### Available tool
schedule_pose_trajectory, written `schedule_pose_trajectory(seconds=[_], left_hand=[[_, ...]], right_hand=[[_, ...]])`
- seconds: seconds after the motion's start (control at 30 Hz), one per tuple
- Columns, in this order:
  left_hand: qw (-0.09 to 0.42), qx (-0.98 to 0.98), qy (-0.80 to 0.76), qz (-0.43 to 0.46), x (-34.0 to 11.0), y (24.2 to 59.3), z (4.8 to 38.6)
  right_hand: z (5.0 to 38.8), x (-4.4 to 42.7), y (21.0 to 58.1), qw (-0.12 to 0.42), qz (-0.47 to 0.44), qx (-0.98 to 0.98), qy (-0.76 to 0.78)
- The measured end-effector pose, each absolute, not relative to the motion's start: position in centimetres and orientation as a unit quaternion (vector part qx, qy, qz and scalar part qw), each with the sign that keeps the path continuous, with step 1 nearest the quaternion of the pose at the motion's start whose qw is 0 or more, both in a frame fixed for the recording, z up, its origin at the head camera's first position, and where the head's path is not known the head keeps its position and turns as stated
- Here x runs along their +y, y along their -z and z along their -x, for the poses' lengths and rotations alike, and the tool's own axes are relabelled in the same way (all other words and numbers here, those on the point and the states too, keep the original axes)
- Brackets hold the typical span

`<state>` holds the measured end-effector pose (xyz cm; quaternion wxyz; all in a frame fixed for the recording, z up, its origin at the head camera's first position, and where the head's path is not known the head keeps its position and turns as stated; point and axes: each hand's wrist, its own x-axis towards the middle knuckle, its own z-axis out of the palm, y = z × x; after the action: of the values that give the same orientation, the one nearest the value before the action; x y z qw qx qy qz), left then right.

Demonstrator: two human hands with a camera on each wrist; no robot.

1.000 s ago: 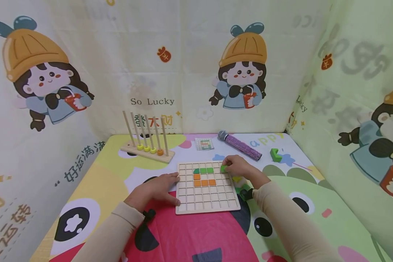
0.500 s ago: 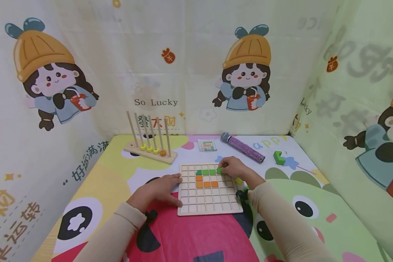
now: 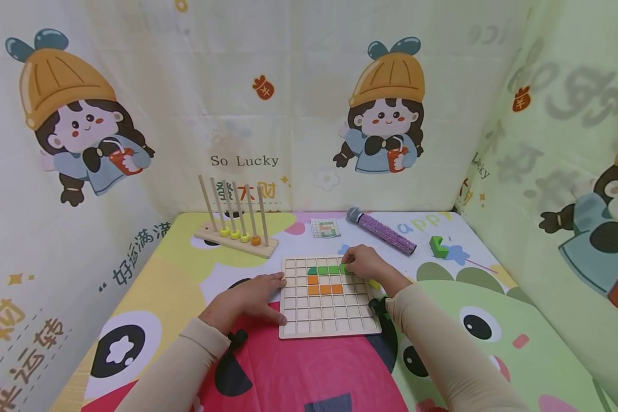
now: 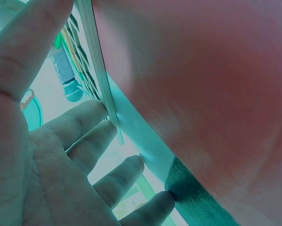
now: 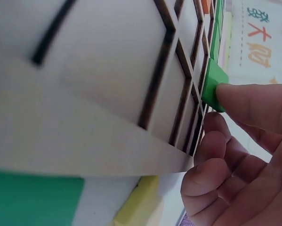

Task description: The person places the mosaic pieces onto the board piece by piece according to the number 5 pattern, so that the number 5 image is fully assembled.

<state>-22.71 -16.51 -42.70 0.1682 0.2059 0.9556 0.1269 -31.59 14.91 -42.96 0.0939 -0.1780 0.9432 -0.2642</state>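
Three yellow beads and one orange bead sit low on the upright rods of a wooden counting rack (image 3: 237,241), which stands at the far left of the tabletop. Nearer the person, the left hand (image 3: 244,298) lies along the left edge of a square wooden grid board (image 3: 329,316); its fingers are extended and slightly spread, with the thumb held apart lower down the same edge. On the board, one dark green tile (image 3: 312,270) with a rounded corner begins a row in the upper part, and two light green square tiles (image 3: 329,270) follow it to the right. Below the dark green one, four orange square tiles (image 3: 325,290) make an L: one above, three in a line beneath. Beyond the board lies a small card (image 3: 325,228) printed with a coloured grid pattern. Next comes a microphone (image 3: 383,232) with a glittery purple handle, lying slantwise. At the right end of the green row, the right hand (image 3: 368,263) pinches another green tile (image 5: 213,84), its thumb tip on the piece and the other fingers curled beneath. A yellow block (image 5: 140,200) lies just beside the board's right edge. Farthest right, a notched green block (image 3: 437,247) rests well apart on the tablecloth (image 3: 443,337).
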Motion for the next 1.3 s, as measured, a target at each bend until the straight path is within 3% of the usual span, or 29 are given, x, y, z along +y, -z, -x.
schedule_pose_trajectory(seconds=[1.3], left_hand=[[0.178, 0.954, -0.128, -0.205, -16.7, 42.7, 22.8]], right_hand=[[28.7, 21.0, 42.7, 0.121, 0.163, 0.951, 0.231]])
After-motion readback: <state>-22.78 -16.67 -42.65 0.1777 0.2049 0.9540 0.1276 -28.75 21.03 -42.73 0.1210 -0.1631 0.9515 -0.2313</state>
